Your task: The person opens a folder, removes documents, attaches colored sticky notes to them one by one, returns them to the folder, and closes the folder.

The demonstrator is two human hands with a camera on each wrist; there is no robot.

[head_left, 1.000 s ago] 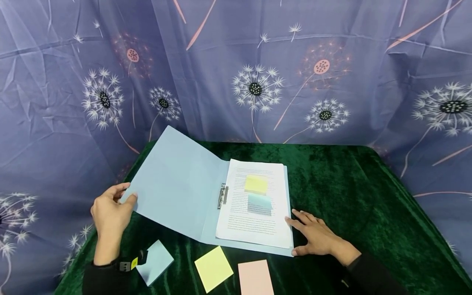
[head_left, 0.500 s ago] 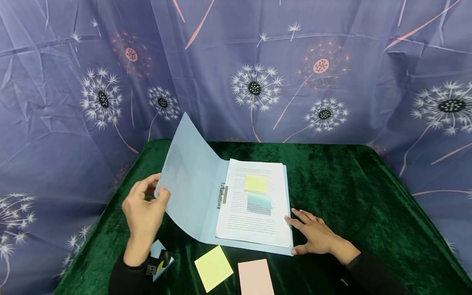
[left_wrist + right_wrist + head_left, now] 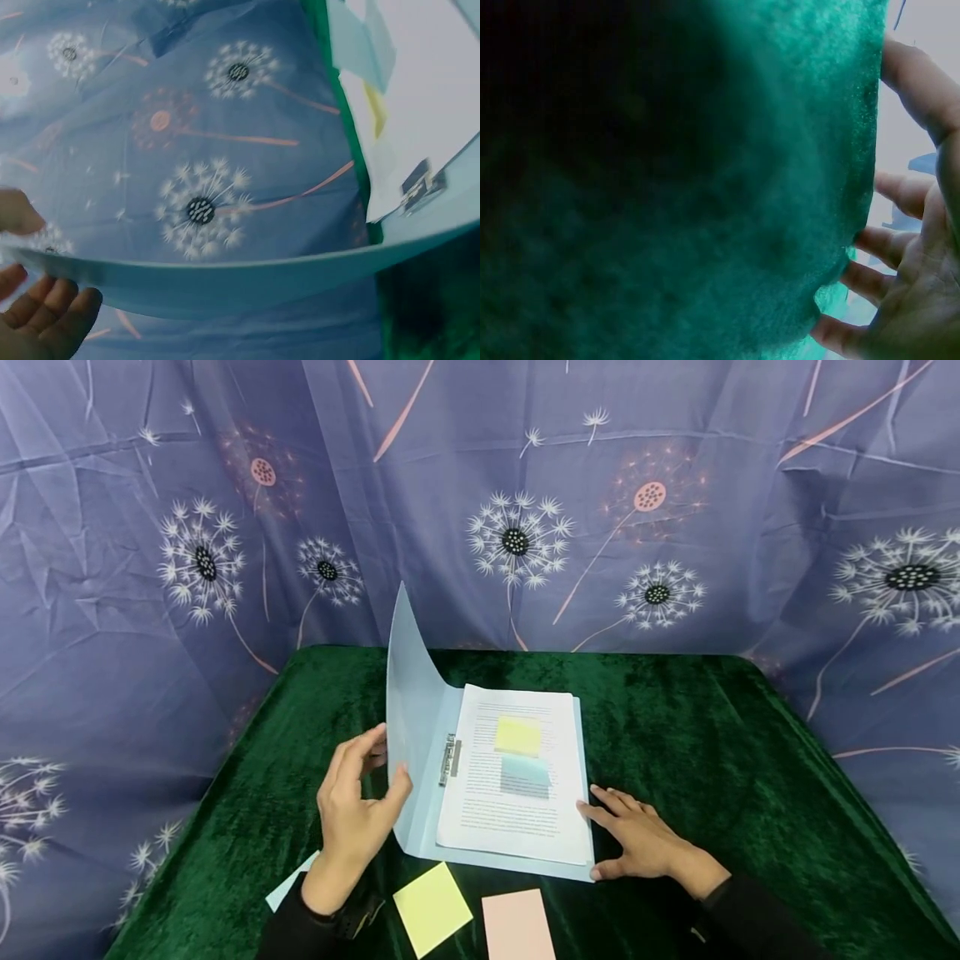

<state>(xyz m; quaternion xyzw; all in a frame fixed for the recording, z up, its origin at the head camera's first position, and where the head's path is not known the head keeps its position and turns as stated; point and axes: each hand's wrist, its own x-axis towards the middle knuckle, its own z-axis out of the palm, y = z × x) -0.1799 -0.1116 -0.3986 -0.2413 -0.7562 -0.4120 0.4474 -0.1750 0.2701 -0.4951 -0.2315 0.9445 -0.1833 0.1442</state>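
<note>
A light blue folder (image 3: 416, 752) lies open on the table, its left cover raised nearly upright and bowed. My left hand (image 3: 351, 814) holds the cover's outer edge, thumb on the inner face and fingers behind; the left wrist view shows the cover (image 3: 210, 289) between them. My right hand (image 3: 651, 843) rests with spread fingers at the folder's lower right edge, index fingertip at the paper. Printed sheets (image 3: 510, 822) lie inside beside a metal clip (image 3: 447, 760). On the top sheet are a yellow sticky note (image 3: 517, 737) and a blue sticky note (image 3: 525, 770).
Along the near side lie a yellow square pad (image 3: 432, 908), a pink pad (image 3: 519, 925) and a blue pad (image 3: 291, 883) partly hidden by my left forearm. Dark green velvet (image 3: 712, 735) covers the table. A patterned purple curtain (image 3: 420, 510) hangs behind.
My left hand has moved right, swinging the folder's cover up from a low slant to nearly upright. The left forearm now covers more of the near side. My right hand stays put.
</note>
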